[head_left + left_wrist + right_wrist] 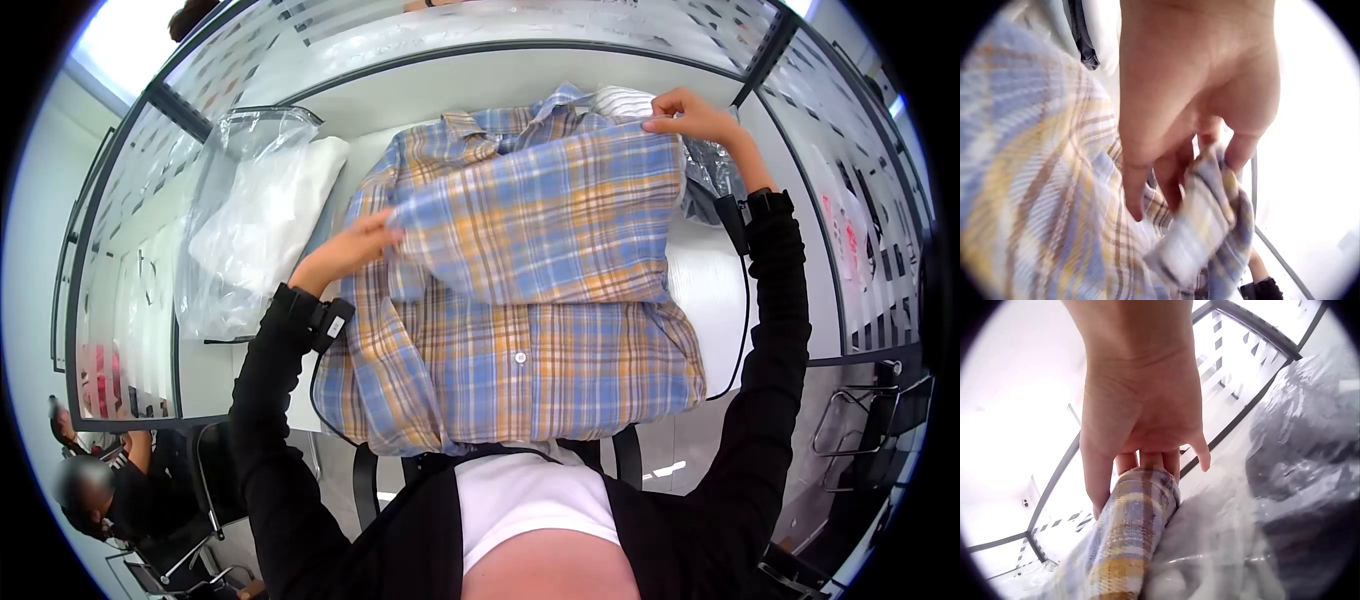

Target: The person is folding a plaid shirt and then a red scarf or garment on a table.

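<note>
The checked shirt (530,375) lies on the white bench (205,380), partly lifted. It looks soft, light and floppy, not slippery. Its edges seem good to hold: the left hand (350,250) pinches one end, the right hand (697,115) a corner. Plastic bags (250,225) lie beside it. See-through walls (130,280) stand around.

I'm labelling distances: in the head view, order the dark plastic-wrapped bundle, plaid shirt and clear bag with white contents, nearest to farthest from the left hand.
1. Plaid shirt, pinched by the left hand.
2. Clear bag, left.
3. Dark plastic-wrapped bundle, right, beyond the shirt.
</note>
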`<state>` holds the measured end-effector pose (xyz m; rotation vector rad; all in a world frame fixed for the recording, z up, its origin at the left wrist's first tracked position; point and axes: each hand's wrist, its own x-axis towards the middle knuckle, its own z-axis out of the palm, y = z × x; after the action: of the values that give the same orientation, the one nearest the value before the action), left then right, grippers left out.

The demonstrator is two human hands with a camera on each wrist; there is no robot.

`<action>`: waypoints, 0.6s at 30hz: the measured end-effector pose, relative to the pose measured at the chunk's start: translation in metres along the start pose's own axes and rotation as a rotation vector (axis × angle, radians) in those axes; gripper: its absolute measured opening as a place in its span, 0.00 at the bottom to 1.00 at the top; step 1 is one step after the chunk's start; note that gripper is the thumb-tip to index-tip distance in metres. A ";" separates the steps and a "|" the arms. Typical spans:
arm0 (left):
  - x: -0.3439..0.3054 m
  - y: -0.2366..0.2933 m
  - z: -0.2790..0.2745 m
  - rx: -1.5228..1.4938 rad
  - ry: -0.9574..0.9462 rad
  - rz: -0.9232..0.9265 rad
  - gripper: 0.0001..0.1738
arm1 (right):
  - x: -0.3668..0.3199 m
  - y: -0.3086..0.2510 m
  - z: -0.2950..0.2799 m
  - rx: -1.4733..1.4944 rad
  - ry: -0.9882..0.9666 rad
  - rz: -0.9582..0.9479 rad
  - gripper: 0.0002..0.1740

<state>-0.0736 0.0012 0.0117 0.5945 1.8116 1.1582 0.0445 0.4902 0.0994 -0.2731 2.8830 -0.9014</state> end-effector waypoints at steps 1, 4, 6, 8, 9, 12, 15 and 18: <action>0.002 0.008 0.004 -0.189 0.063 0.098 0.22 | -0.002 -0.002 -0.002 -0.027 0.000 0.043 0.27; 0.013 0.033 0.011 -0.539 0.232 0.320 0.21 | -0.001 -0.008 -0.004 -0.164 0.019 0.064 0.27; 0.030 0.032 -0.002 -0.497 0.309 0.358 0.20 | -0.002 -0.008 -0.003 -0.280 0.045 0.075 0.28; 0.031 0.039 -0.018 0.045 0.254 0.291 0.18 | -0.002 -0.007 -0.002 -0.403 0.079 0.114 0.29; 0.031 0.041 -0.028 0.316 0.220 0.254 0.17 | -0.004 -0.001 0.000 -0.437 0.136 0.037 0.30; 0.050 0.016 -0.062 0.608 0.154 0.184 0.15 | -0.008 0.017 0.004 -0.523 0.287 -0.121 0.31; 0.054 0.002 -0.058 0.752 0.316 0.257 0.12 | -0.013 0.011 0.011 -0.605 0.375 -0.086 0.26; 0.041 0.005 -0.039 0.832 0.462 0.340 0.11 | -0.018 -0.007 0.016 -0.819 0.450 -0.019 0.19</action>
<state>-0.1280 0.0170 0.0062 1.2173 2.6836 0.7350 0.0653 0.4798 0.0911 -0.1650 3.5166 0.3235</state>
